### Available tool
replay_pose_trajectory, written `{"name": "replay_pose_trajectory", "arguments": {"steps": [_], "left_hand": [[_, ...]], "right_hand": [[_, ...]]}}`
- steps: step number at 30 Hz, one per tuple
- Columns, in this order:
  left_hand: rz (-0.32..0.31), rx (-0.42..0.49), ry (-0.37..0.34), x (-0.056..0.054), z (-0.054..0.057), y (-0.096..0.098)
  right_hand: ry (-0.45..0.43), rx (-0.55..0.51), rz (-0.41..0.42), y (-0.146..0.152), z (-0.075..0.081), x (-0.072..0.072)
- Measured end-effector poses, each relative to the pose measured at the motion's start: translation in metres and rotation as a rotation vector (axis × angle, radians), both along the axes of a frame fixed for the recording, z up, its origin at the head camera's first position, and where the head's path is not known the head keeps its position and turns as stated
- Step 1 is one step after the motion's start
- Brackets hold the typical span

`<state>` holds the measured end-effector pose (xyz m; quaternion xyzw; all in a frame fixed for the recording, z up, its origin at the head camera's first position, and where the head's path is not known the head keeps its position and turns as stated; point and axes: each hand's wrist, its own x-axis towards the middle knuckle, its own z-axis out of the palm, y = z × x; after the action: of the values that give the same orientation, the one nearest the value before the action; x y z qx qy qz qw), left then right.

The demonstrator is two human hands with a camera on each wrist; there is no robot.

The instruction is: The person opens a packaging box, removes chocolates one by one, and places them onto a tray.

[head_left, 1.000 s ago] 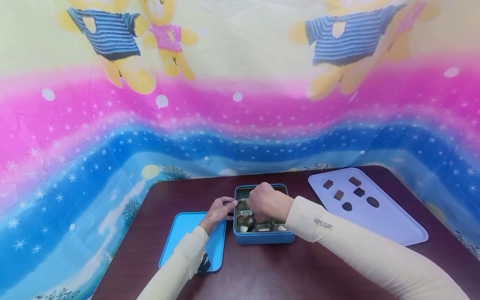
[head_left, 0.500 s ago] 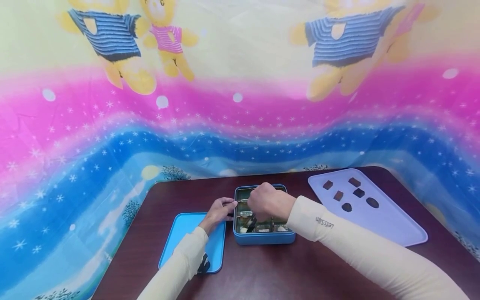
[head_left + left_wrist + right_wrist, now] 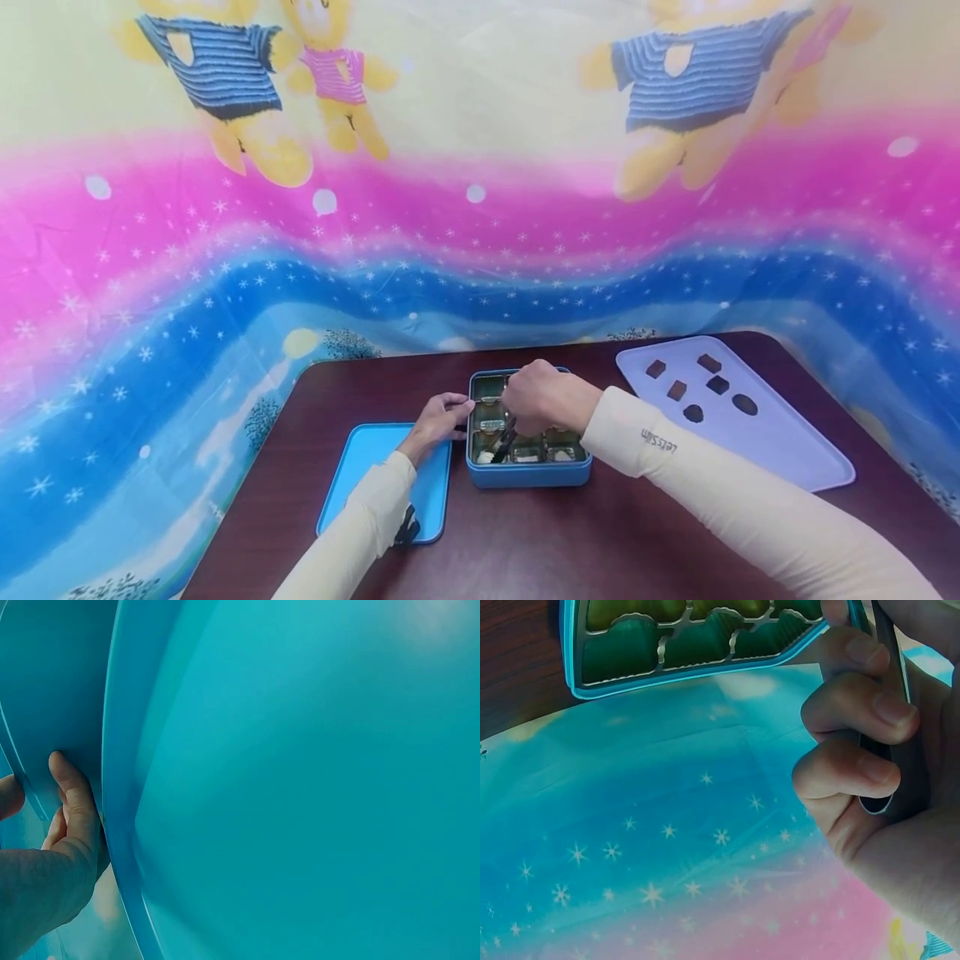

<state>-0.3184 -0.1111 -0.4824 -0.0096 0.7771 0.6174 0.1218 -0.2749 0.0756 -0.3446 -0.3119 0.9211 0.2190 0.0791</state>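
Note:
A blue rectangular box [image 3: 529,476] with a divided metal-look interior stands on the dark table. Pale pieces lie in its front compartments, such as the white piece [image 3: 486,457] at front left. Over the box, my right hand [image 3: 542,398] grips dark tongs [image 3: 505,440], their tips down in the front left compartment. Fingers curl around the metal in the right wrist view, where the tongs [image 3: 889,761] run up out of frame. My left hand [image 3: 438,419] rests against the box's left side, fingers fairly straight along its outer wall [image 3: 56,682] and thumb near the rim.
A light blue lid [image 3: 429,483] lies left of the box, under my left forearm. To the right, a lavender tray [image 3: 780,442] bears several dark brown pieces, square and round. Behind the table hangs a printed cloth [image 3: 480,275].
My right hand has shifted slightly right and up over the box, showing more of the tongs and the left compartments. The left hand, lid and tray stay put.

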Motion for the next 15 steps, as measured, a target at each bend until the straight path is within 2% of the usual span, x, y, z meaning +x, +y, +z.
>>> {"name": "replay_pose_trajectory", "arguments": {"steps": [8, 15], "left_hand": [[-0.006, -0.012, -0.002, 0.0002, 0.0015, 0.0001], [-0.009, 0.001, -0.007, 0.0005, 0.0022, -0.0001]], "right_hand": [[-0.004, 0.012, 0.056, -0.0022, -0.0064, -0.0012], [-0.007, 0.042, 0.009, -0.0051, -0.0019, -0.0006]]}}
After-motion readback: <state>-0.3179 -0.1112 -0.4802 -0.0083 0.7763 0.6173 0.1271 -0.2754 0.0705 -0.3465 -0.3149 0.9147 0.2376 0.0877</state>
